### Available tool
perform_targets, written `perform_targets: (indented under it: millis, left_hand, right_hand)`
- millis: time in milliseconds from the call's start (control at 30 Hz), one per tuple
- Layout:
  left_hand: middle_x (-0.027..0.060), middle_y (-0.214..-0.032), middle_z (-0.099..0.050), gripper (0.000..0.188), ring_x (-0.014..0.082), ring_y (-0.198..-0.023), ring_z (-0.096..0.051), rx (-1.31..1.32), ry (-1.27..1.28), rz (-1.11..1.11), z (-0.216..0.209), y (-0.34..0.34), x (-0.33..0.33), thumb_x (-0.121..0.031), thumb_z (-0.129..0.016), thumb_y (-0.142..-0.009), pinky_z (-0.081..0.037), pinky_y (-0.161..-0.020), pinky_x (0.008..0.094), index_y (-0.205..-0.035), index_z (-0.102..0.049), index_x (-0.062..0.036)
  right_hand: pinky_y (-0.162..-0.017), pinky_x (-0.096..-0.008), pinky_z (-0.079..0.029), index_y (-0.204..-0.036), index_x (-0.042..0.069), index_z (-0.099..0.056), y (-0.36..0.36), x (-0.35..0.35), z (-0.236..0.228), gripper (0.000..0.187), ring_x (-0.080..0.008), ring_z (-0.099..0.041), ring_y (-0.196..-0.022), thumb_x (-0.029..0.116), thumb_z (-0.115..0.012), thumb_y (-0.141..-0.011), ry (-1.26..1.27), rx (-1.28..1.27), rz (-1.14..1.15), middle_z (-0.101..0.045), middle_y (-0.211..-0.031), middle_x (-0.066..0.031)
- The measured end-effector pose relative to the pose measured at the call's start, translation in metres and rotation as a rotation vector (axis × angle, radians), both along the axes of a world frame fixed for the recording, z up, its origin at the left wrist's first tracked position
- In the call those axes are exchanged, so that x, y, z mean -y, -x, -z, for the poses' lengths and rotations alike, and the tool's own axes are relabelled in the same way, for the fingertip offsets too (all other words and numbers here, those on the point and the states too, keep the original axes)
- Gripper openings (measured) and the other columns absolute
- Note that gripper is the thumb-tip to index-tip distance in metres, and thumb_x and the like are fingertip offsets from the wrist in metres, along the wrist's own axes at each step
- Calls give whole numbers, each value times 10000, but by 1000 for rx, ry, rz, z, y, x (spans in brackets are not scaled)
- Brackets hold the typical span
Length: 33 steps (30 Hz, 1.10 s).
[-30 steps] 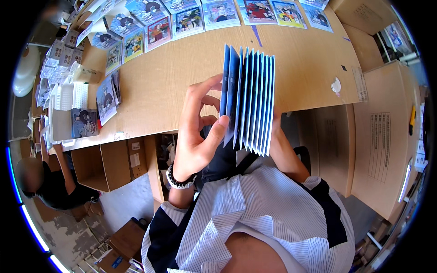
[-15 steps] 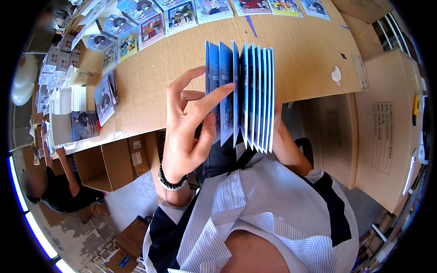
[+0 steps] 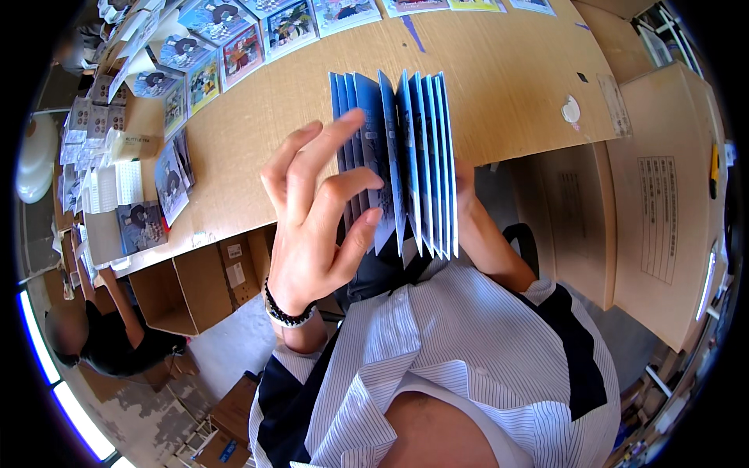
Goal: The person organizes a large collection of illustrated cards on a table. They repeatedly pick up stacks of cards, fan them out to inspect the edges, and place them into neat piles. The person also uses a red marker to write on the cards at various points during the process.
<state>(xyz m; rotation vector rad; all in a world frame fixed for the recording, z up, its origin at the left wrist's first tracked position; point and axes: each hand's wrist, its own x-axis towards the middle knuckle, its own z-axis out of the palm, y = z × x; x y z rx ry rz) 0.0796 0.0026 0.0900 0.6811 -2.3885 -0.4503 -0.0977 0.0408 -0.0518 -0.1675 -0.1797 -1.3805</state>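
Observation:
A fanned stack of thin blue printed cards [image 3: 388, 117] stands upright over the table's near edge, with narrow gaps between the cards. My right hand [image 3: 466, 187] holds the stack from its right side; most of its fingers are hidden behind the cards. On the other side, my left hand [image 3: 312, 210] is open, fingers spread and bent. Its forefinger and middle finger reach over the left cards, and the thumb lies by their lower part. Several cards lean to the left of the middle gap, the others to the right. A dark beaded bracelet [image 3: 290, 316] circles my left wrist.
Rows of colourful printed cards [image 3: 289, 30] line the far side of the wooden table [image 3: 499, 93]. At left are a small card pile [image 3: 171, 179] and a white tray [image 3: 101, 222]. Cardboard boxes [image 3: 655, 210] stand at right. Another person [image 3: 117, 331] works at lower left.
More cards now lean to the left side of the fan. My left hand has shifted left and its fingers have spread. My view has moved slightly.

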Motion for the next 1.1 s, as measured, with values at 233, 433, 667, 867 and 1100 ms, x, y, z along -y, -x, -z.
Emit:
perform_targets:
  millis: [233,433,667,867,1100]
  left_hand:
    - [174,-1350,-639,248,476,-1427,-355,56,-20,251,6,6,5,45,-557,-760,-241,-1165,571,-965,-592,-89]
    - [109,-1356,-639,268,424,-1387,-439,0,38,217,10,5,9,1,-663,-708,-390,-1066,501,-956,-610,-87]
    - [154,-1301,-629,394,419,-1317,-448,43,76,190,7,4,6,-19,-581,-772,-353,-1090,548,-1143,-677,-109]
    - [134,-1336,-569,484,389,-1257,-443,101,83,198,10,6,4,-67,-596,-713,-373,-1057,522,-1166,-731,-169]
    - [164,-1350,-553,338,400,-1257,-452,83,64,192,13,1,9,-122,-578,-855,-375,-1046,539,-1173,-690,-154]
  right_hand:
    - [-986,-485,-556,-1484,17,-392,1,-2,7,660,-311,-645,-1177,274,-642,-930,73,-1,-74,-578,-1365,-198]
    - [-1001,-498,-541,-1464,26,-430,0,-1,6,613,-316,-639,-1191,265,-644,-942,97,43,-65,-591,-1358,-187]
    - [-999,-475,-540,-1464,26,-418,-3,-2,7,611,-287,-645,-1171,258,-634,-942,72,2,-27,-593,-1352,-173]
    - [-1012,-483,-531,-1472,16,-401,-2,-4,8,626,-282,-623,-1209,258,-632,-942,48,-61,-12,-575,-1378,-171]
    - [-993,-502,-541,-1468,10,-405,-1,-2,6,617,-301,-627,-1203,242,-635,-945,31,-42,-46,-569,-1380,-193]
